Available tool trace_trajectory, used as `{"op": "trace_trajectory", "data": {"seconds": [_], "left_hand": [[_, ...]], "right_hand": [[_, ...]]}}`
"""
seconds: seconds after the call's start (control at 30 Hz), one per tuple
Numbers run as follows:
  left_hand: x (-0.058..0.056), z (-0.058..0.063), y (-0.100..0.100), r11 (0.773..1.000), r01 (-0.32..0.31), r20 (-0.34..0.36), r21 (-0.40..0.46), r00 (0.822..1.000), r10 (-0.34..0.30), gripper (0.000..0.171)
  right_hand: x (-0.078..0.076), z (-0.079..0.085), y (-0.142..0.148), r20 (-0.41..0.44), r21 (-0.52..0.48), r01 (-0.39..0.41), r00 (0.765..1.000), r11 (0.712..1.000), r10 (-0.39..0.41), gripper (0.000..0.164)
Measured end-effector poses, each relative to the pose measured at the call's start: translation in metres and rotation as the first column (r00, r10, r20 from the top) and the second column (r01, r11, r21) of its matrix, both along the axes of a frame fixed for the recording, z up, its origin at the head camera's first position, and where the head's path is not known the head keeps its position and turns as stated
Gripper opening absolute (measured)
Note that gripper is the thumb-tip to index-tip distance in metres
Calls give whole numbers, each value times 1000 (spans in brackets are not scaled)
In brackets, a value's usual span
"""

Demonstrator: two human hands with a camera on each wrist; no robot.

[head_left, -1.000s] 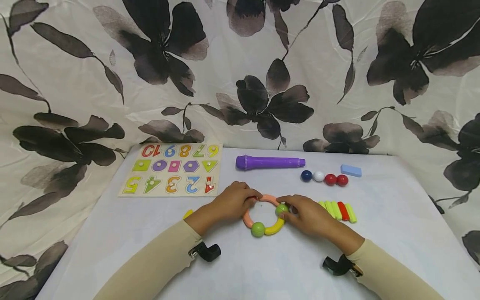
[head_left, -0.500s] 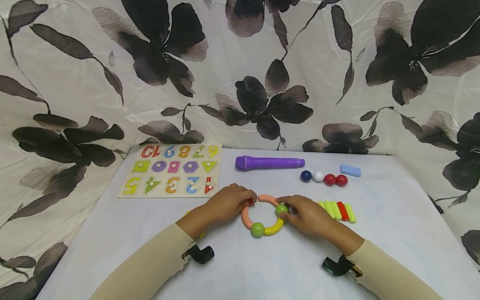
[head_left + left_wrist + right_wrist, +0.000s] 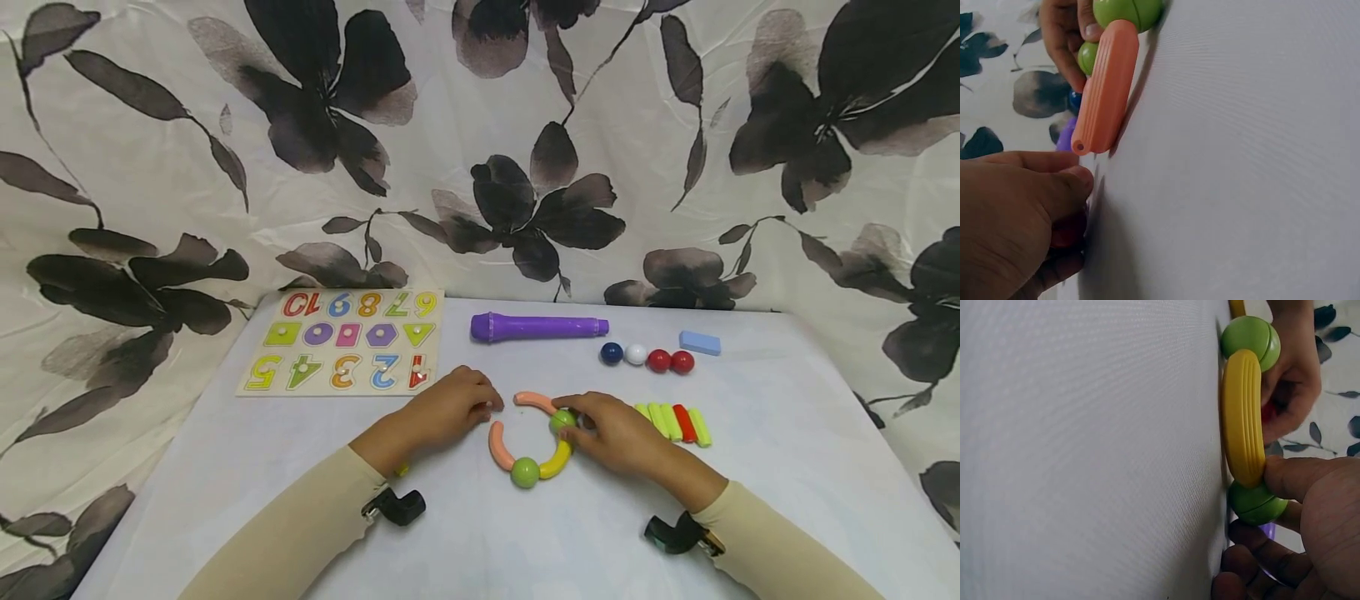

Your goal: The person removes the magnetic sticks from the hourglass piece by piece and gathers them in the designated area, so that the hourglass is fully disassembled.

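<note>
Curved sticks and balls form a broken ring on the white tabletop. In the head view it has an orange piece at the top, another orange piece at the left and a yellow piece at the lower right. A green ball joins the lower pieces. My right hand pinches the other green ball, on the ring's right side. Left of the gap, my left hand holds a red ball, mostly hidden by its fingers. The left orange piece's holed end faces this hand.
Behind lie a number puzzle board, a purple microphone-shaped toy, a row of blue, white and red balls and a light-blue block. Several yellow-green and red sticks sit beyond my right hand. Something yellow shows beside my left wrist.
My left hand has pulled away to the left with the red ball, opening the ring. The left orange piece and lower green ball have swung down and right. My right hand stays almost in place.
</note>
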State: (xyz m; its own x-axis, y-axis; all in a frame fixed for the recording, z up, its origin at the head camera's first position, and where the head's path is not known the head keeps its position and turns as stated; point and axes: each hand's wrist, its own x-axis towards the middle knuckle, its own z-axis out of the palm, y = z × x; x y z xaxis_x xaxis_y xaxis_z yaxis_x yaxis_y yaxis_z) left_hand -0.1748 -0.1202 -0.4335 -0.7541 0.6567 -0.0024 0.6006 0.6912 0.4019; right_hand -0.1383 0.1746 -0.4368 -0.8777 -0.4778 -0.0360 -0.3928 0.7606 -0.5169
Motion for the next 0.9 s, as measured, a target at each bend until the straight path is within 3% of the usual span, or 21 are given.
{"op": "trace_trajectory", "data": {"seconds": [0.2, 0.5, 0.63, 0.77, 0.9], "left_hand": [[-2, 5, -3, 994, -110, 38, -19, 993, 111, 54], [-8, 8, -8, 957, -239, -149, -163, 965, 216, 45], [-14, 8, -11, 944, -317, -133, -91, 943, 304, 41], [-23, 11, -12, 908, -418, -65, 31, 905, 420, 41], [-33, 15, -12, 882, -464, -17, 81, 884, 467, 41]], "right_hand": [[0, 1, 0, 1, 2, 2, 1000, 1000, -2, 45], [2, 3, -1, 6, 4, 5, 1000, 1000, -5, 46], [3, 4, -1, 0, 3, 3, 1000, 1000, -3, 46], [3, 4, -1, -7, 5, -2, 1000, 1000, 2, 45], [2, 3, -1, -8, 3, -7, 1000, 1000, 7, 45]]}}
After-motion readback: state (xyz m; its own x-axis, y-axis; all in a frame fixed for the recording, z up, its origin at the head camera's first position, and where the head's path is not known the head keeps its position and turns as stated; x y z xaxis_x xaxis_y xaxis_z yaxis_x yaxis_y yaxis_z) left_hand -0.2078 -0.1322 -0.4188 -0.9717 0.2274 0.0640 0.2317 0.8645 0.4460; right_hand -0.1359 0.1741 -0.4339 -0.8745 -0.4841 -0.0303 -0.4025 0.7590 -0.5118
